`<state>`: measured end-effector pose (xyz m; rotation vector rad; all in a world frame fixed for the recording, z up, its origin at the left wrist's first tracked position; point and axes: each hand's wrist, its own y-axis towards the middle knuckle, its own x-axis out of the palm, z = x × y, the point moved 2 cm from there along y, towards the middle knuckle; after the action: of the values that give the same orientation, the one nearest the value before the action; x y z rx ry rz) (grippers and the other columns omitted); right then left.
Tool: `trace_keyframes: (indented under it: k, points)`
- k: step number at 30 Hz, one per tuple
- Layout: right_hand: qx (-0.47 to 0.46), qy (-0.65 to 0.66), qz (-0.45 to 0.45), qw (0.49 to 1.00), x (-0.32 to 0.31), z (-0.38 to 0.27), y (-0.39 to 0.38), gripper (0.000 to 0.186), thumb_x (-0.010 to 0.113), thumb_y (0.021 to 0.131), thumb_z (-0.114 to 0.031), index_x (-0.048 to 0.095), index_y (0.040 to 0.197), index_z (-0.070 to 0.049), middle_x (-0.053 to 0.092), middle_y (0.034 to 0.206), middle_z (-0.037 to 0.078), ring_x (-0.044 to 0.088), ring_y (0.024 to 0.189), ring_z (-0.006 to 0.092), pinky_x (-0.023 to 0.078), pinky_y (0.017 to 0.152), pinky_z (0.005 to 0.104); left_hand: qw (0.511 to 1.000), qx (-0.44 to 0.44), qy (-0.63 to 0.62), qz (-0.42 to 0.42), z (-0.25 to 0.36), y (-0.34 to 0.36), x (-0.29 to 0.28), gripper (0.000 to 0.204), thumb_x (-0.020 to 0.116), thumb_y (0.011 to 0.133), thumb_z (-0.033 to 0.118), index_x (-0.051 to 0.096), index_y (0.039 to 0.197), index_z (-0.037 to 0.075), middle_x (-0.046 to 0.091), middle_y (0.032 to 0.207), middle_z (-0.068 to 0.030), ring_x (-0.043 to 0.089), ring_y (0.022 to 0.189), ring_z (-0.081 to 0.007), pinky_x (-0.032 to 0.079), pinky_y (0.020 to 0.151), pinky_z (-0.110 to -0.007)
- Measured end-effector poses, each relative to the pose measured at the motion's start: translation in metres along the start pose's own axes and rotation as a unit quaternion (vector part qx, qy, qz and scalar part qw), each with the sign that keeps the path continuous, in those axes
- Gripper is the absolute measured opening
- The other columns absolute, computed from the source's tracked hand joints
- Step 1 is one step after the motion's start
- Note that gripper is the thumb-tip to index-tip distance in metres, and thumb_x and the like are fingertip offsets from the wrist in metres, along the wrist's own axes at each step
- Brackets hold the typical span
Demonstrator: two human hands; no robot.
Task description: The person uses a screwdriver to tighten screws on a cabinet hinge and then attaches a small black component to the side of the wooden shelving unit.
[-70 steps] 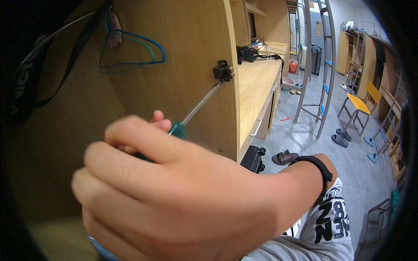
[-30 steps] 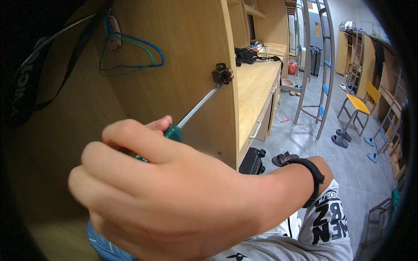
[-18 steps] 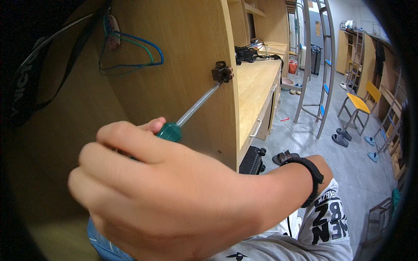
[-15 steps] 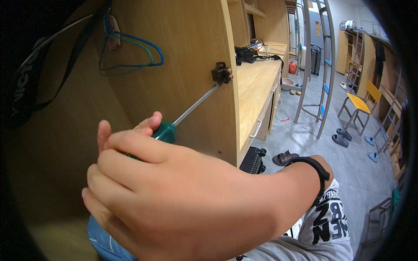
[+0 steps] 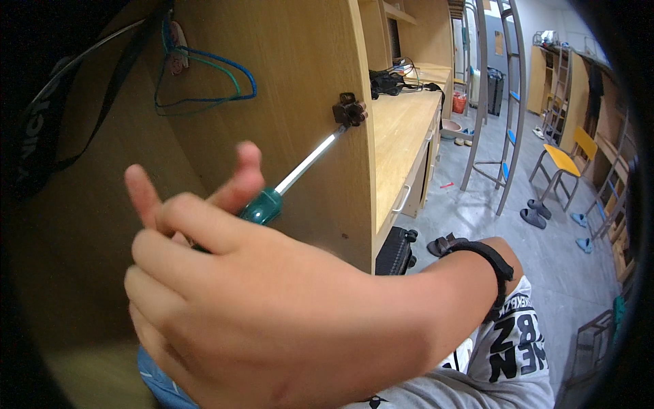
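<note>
My right hand (image 5: 225, 300) fills the foreground, its fingers wrapped round the green handle of a screwdriver (image 5: 306, 163). The metal shaft slants up to a dark brown hinge-like fitting (image 5: 349, 110) on the edge of the wooden cabinet panel (image 5: 293, 54). The tip meets the lower side of this fitting; exactly where it seats is too small to tell. Behind my right hand show two outstretched fingertips, apparently of my left hand (image 5: 238, 183), spread to either side of the handle. One is close to the handle; the rest of that hand is hidden.
Blue and green hangers (image 5: 252, 82) and a black bag (image 5: 41, 129) hang inside the cabinet. A desk (image 5: 402, 136) with black cables adjoins the panel on the right. Beyond stand a black suitcase (image 5: 395, 252), a metal ladder (image 5: 507, 136), slippers (image 5: 533, 217) and a yellow chair (image 5: 562, 160).
The two fingertips behind my right hand have spread further apart, the right one rising off the handle. My right hand has shifted slightly, and the screwdriver still reaches the fitting.
</note>
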<state>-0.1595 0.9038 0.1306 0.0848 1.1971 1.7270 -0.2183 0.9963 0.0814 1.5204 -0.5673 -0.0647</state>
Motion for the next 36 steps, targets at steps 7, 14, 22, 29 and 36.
trace_keyframes:
  k: [7, 14, 22, 29, 36]
  points:
    - [-0.005, 0.044, 0.049, 0.998, 0.01, 0.001, 0.003, 0.029, 0.045, 0.078, -0.018, 0.058, 0.092, 0.005, 0.059, 0.095, 0.022, 0.055, 0.09, 0.0364, 0.041, 0.094, 0.0507, 1.0, -0.003, -0.008, 0.004, -0.003, -0.002, 0.0, 0.035, 0.059, 0.088, 0.018, 0.044, 0.116, 0.003, 0.06, 0.096, -0.015, 0.062, 0.093, -0.033, 0.053, 0.083, -0.048]
    - [0.086, -0.21, 0.013, 0.974, 0.041, -0.007, 0.003, 0.031, 0.049, 0.073, -0.019, 0.059, 0.077, 0.01, 0.057, 0.079, 0.024, 0.053, 0.082, 0.0421, 0.048, 0.082, 0.0527, 1.0, -0.003, -0.011, 0.005, -0.003, -0.003, -0.003, 0.037, 0.06, 0.088, 0.018, 0.044, 0.117, 0.003, 0.061, 0.096, -0.0151, 0.062, 0.093, -0.0332, 0.053, 0.084, -0.048]
    - [0.04, 0.047, 0.155, 0.986, 0.021, 0.004, -0.001, 0.027, 0.05, 0.07, -0.02, 0.06, 0.071, 0.005, 0.049, 0.073, 0.016, 0.046, 0.073, 0.0309, 0.049, 0.068, 0.0482, 1.0, -0.002, -0.013, 0.011, -0.008, -0.007, -0.005, 0.038, 0.061, 0.087, 0.018, 0.043, 0.118, 0.003, 0.061, 0.097, -0.0152, 0.062, 0.093, -0.0334, 0.054, 0.084, -0.049]
    - [0.005, 0.017, 0.163, 0.986, -0.034, 0.068, -0.036, 0.021, 0.064, 0.069, -0.001, 0.064, 0.09, -0.001, 0.058, 0.086, 0.009, 0.053, 0.076, 0.0192, 0.044, 0.065, 0.0308, 0.999, 0.001, -0.023, 0.037, -0.004, -0.015, -0.019, 0.045, 0.064, 0.085, 0.019, 0.042, 0.121, 0.003, 0.061, 0.1, -0.0165, 0.062, 0.096, -0.0344, 0.054, 0.084, -0.05]
    - [0.196, -0.006, 0.147, 0.97, -0.023, 0.098, -0.083, 0.028, 0.072, 0.068, 0.002, 0.064, 0.096, 0.001, 0.059, 0.094, 0.01, 0.057, 0.079, 0.0175, 0.047, 0.068, 0.0269, 0.997, 0.043, -0.051, -0.04, 0.009, -0.018, -0.016, 0.048, 0.06, 0.086, 0.022, 0.039, 0.124, 0.001, 0.053, 0.115, -0.0138, 0.053, 0.112, -0.0361, 0.049, 0.092, -0.053]
